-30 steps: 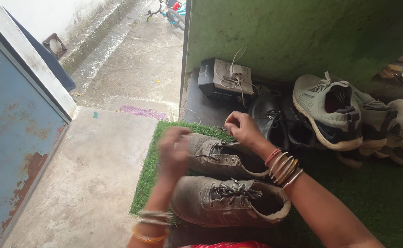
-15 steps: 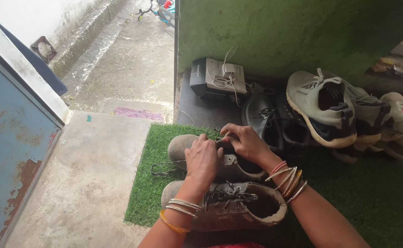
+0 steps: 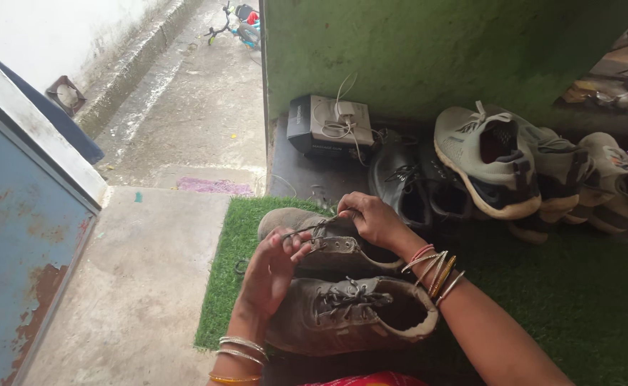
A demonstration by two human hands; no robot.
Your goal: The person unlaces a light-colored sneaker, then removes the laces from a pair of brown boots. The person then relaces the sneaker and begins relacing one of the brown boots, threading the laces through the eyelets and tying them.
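Two worn grey-brown lace-up shoes lie side by side on a green grass mat [image 3: 221, 300]. The far shoe [image 3: 292, 223] has a loose dark lace [image 3: 307, 229] pulled taut across its top. My left hand [image 3: 274, 270] pinches one end of that lace above the near shoe [image 3: 349, 314], palm turned up. My right hand [image 3: 374, 218] grips the other part of the lace at the far shoe's eyelets. Both wrists carry several bangles. The near shoe's lace is tied.
Black shoes [image 3: 399, 182] and grey sneakers [image 3: 482, 161] stand in a row against the green wall [image 3: 435, 50]. A black box with a white cable [image 3: 324, 125] sits behind. A blue rusty door [image 3: 13, 236] is at left, beside a concrete step [image 3: 135, 279].
My left hand has lifted off the far shoe and drawn the lace out leftward, turning palm up. The right hand stays at the eyelets. The view has shifted slightly.
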